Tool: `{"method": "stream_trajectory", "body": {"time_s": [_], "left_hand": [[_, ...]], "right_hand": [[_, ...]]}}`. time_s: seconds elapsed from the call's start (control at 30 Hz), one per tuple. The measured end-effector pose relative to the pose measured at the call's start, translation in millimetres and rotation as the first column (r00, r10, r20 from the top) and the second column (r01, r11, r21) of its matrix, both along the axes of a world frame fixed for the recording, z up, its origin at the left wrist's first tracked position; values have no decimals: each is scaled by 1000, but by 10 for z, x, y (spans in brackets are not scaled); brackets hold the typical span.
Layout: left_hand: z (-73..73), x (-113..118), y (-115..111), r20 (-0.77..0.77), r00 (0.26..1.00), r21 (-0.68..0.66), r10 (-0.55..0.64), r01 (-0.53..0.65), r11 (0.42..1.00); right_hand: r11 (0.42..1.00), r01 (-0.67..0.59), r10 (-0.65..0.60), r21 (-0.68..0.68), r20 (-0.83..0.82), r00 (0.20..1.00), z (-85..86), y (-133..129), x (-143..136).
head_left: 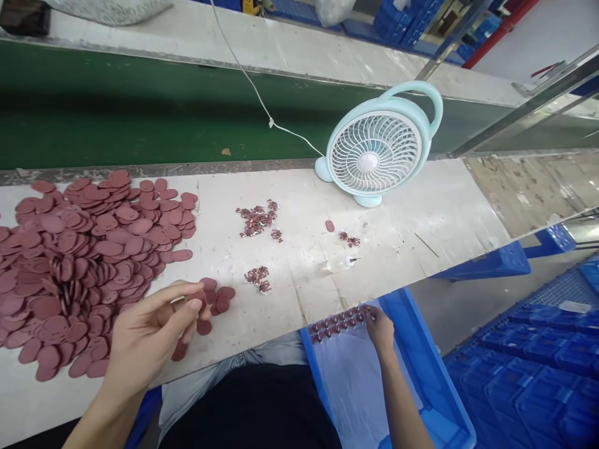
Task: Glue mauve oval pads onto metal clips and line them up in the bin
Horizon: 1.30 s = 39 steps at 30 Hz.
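My left hand (152, 327) is closed, with a reddish-brown oval disc (198, 298) pinched between thumb and fingers above the worktable. Beside its fingertips lie several loose oval discs (223, 302), and a large heap of them (121, 243) spreads behind and to the left. My right hand (381, 332) reaches into a blue bin (437, 368) at the table's front edge. Its fingertips are pinched on a small reddish-brown piece at the right end of neat rows of pieces (333, 325). These rows lie on a white sheet (350, 380); my fingers partly hide the end piece.
Small clusters of brown-and-white parts (257, 219) lie mid-table, with another cluster (257, 278) nearer. A small clear bottle (340, 264) with a dark tip lies right of them. A light-blue fan (369, 162) stands behind, its white cord (248, 75) running upward. Blue crates (528, 386) are stacked at right.
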<state>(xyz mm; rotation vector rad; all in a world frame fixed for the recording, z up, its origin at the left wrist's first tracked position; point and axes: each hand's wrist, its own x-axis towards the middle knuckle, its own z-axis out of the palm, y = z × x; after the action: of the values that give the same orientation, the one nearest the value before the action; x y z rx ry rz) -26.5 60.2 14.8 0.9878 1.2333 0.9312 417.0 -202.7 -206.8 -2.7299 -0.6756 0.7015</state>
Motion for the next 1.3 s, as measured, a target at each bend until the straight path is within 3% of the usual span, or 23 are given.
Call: {"method": "stream_trajectory", "body": {"time_s": [0.2, 0.37, 0.47, 0.6, 0.67, 0.73, 0.77, 0.83, 0.9, 0.93, 1.0, 1.1, 1.2, 1.3], "left_hand": [[-2, -39, -154, 106, 994, -116, 24, -11, 993], [-32, -126, -179, 174, 984, -186, 31, 2, 982], [-109, -210, -211, 256, 964, -249, 69, -4, 969], [-164, -234, -325, 314, 941, -383, 125, 5, 924], [-149, -175, -396, 344, 931, -424, 125, 35, 905], [-123, -84, -463, 393, 912, -444, 117, 77, 893], [-113, -37, -495, 428, 898, -448, 106, 109, 887], [-108, 44, -554, 510, 857, -436, 72, 185, 881], [-125, 93, -605, 596, 802, -404, 37, 260, 877], [-138, 107, -627, 631, 775, -390, 27, 287, 875], [-166, 118, -660, 682, 731, -375, 28, 316, 872], [-193, 124, -682, 722, 690, -369, 46, 327, 870], [-204, 143, -686, 738, 671, -378, 75, 318, 869], [-203, 173, -689, 744, 658, -402, 116, 302, 865]], "right_hand": [[1000, 7, -7, -24, 14, 1000, 33, 134, -53], [988, 130, -132, 79, 26, 991, 236, 271, -163], [939, 242, -263, 245, 59, 963, 524, 368, -245], [778, 333, -380, 532, -23, 925, 1086, 558, -584], [713, 349, -320, 608, -161, 934, 1377, 715, -884], [696, 378, -187, 611, -353, 917, 1621, 939, -1195], [685, 421, -90, 594, -504, 859, 1716, 1077, -1326], [625, 625, 169, 468, -863, 476, 1843, 1379, -1500], [571, 755, 360, 322, -925, 122, 1894, 1668, -1559], [548, 787, 410, 282, -911, 41, 1902, 1788, -1565], [529, 812, 452, 244, -891, -27, 1917, 1949, -1580], [567, 784, 408, 251, -913, -3, 2011, 1978, -1716], [614, 704, 325, 357, -927, 186, 2199, 1845, -2006], [634, 577, 335, 515, -855, 396, 2356, 1703, -2338]]}}
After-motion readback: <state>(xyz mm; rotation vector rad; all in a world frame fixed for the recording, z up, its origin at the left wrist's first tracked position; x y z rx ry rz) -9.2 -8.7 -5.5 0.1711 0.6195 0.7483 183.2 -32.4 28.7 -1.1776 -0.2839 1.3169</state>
